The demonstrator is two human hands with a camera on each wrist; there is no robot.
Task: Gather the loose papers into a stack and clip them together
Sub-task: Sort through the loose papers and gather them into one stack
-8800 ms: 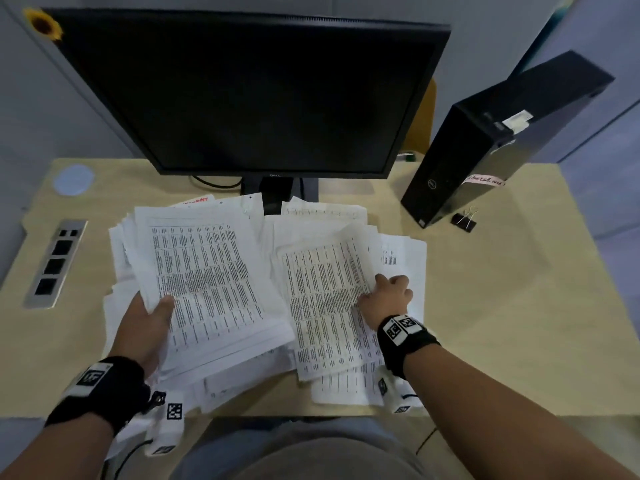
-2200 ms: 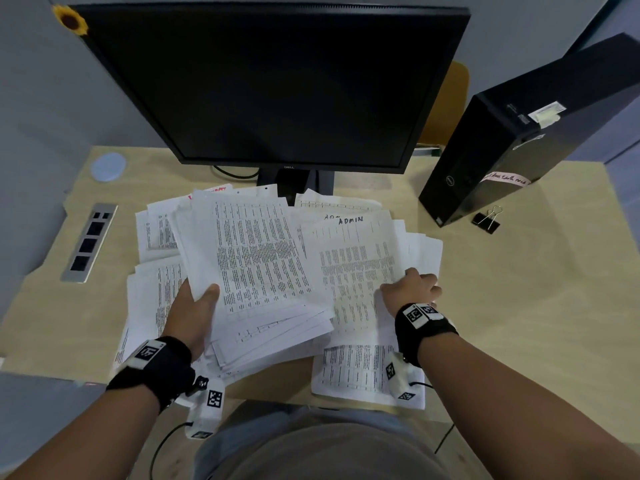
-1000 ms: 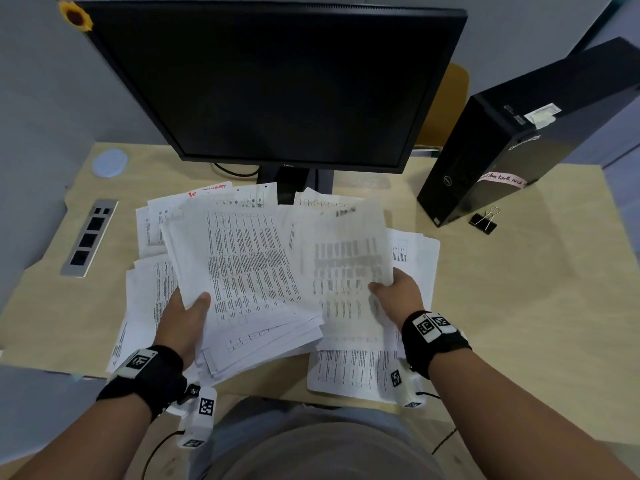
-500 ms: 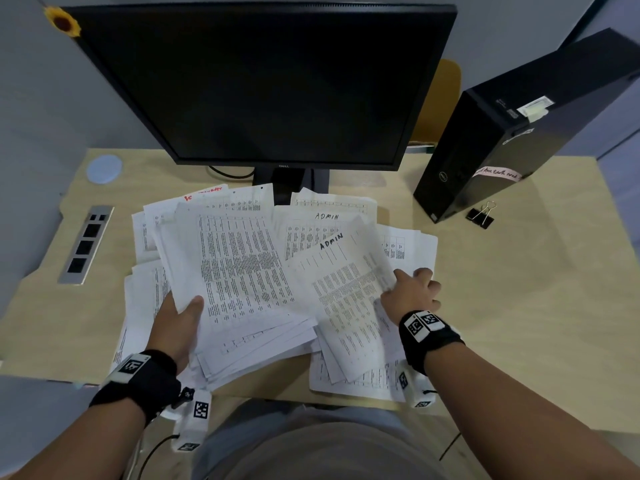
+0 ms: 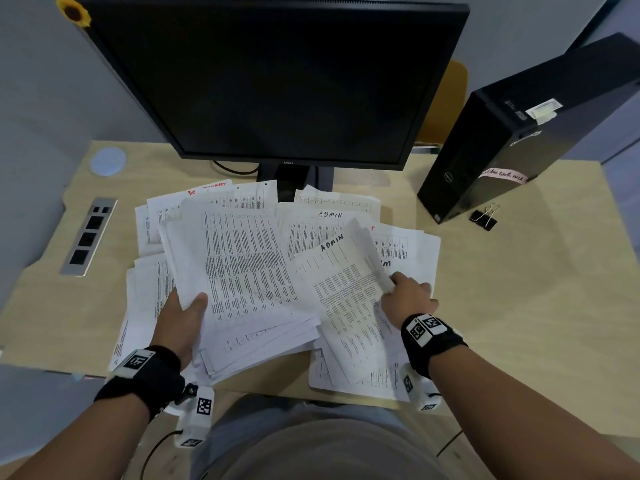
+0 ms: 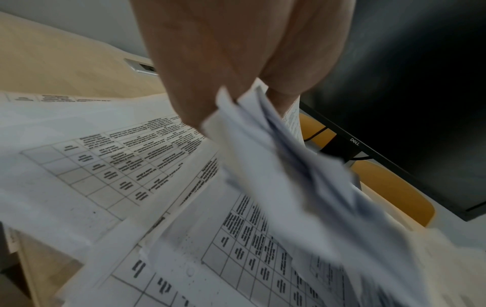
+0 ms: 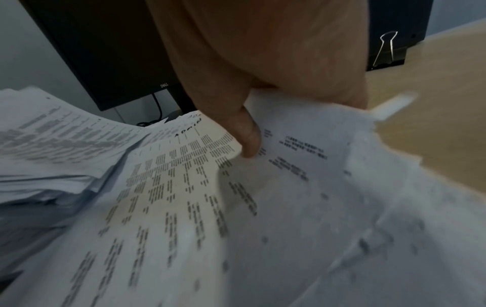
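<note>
The left hand (image 5: pixel 180 317) is gripping a thick sheaf of white printed papers (image 5: pixel 242 271), thumb on top, long axis running toward the black monitor (image 5: pixel 273 77). Just beside it the right hand (image 5: pixel 408 296) is pinching a single white sheet marked ADMIN (image 5: pixel 343 292), which is tilting toward the sheaf. More loose pages are lying across the middle of the pale wooden desk (image 5: pixel 519 306). The black binder clip (image 5: pixel 485 218) is waiting toward the far right corner, nearer the right hand, by the black computer tower (image 5: pixel 512 150).

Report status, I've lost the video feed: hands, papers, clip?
Left hand holds the gathered stack. Right hand pinches the ADMIN sheet. Binder clip untouched beside the computer tower.
</note>
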